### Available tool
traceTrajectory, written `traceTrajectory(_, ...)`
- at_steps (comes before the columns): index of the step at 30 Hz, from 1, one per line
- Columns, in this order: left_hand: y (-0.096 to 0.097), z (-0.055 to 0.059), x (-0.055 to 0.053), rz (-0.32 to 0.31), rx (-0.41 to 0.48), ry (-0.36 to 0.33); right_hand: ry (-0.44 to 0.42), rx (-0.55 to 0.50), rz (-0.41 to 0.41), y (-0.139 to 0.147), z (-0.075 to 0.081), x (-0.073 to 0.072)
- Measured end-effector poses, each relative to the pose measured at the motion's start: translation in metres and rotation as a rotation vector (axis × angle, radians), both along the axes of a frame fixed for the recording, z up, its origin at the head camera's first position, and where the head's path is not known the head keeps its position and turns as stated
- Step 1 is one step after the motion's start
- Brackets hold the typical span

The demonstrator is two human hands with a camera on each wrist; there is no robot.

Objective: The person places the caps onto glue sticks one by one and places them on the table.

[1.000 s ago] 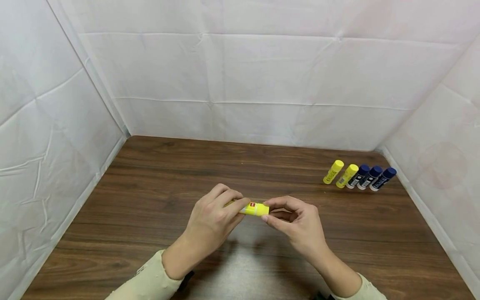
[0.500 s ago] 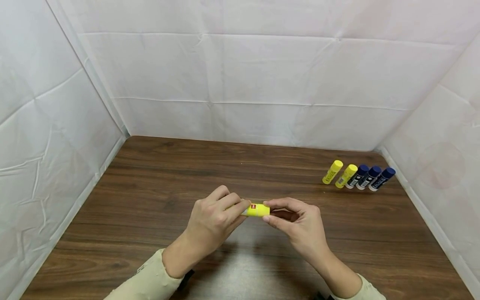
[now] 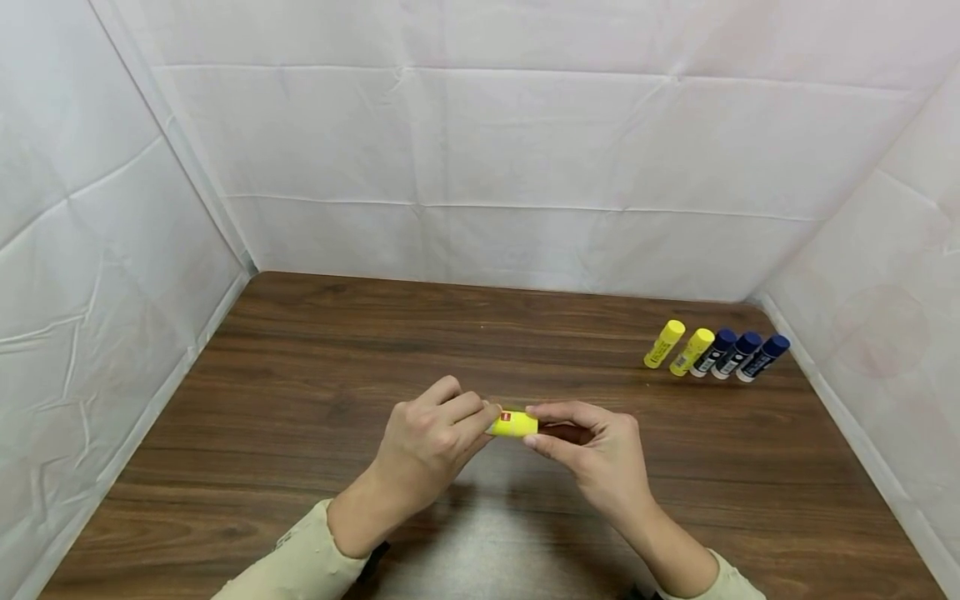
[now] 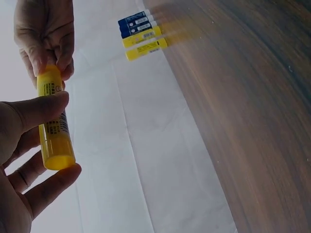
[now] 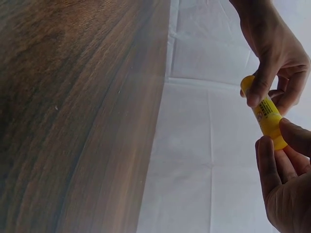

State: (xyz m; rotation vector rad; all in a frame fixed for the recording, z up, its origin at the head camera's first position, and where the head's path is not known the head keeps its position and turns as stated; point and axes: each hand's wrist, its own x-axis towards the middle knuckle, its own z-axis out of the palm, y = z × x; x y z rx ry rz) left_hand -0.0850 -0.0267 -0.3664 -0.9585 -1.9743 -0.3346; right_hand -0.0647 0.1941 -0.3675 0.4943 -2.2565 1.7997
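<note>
A yellow glue stick [image 3: 514, 423] with a small red logo lies sideways between both hands, above the middle of the table. My left hand [image 3: 435, 437] grips its body, thumb along the near side and fingers behind, as the left wrist view shows on the glue stick [image 4: 54, 124]. At the other end, my right hand [image 3: 600, 450] pinches the tip between thumb and forefinger. Part of the body is hidden under the left fingers in the head view. In the right wrist view the pinched yellow end [image 5: 277, 138] looks narrower than the body.
On the brown wooden table [image 3: 360, 333], a row of glue sticks stands at the back right: two yellow ones [image 3: 664, 344] and three dark blue ones [image 3: 763, 358]. White sheeting [image 3: 450, 150] walls the table at the back and both sides.
The glue stick has turned slightly about its length and shifted a little, its logo now nearer the left fingers. Both hands keep their hold, with only small finger movement.
</note>
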Motion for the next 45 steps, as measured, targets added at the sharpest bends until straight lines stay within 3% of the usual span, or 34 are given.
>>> traceTrajectory(21, 0.005, -0.005, -0.002, -0.009, -0.002, -0.015, -0.031, 0.005, -0.043, 0.002, -0.005, -0.001)
traceTrajectory(27, 0.004, -0.001, -0.001, -0.028, 0.004, -0.09, -0.011, 0.044, -0.021, 0.007, 0.001, -0.002)
traceTrajectory(31, 0.003, 0.001, 0.0, -0.048, 0.012, -0.2, 0.014, 0.099, 0.016, 0.012, 0.009, -0.005)
traceTrajectory(36, -0.002, -0.004, -0.001, -0.065, 0.033, -0.283, 0.054, 0.191, 0.026, 0.019, 0.016, -0.011)
traceTrajectory(39, -0.007, -0.006, -0.002, -0.042, 0.037, -0.313, 0.08, 0.268, -0.004, 0.027, 0.022, -0.018)
traceTrajectory(42, -0.012, -0.006, -0.002, -0.003, 0.03, -0.341, 0.098, 0.381, -0.053, 0.038, 0.028, -0.027)
traceTrajectory(45, -0.016, -0.006, -0.001, 0.035, 0.023, -0.364, 0.119, 0.558, -0.095, 0.05, 0.032, -0.039)
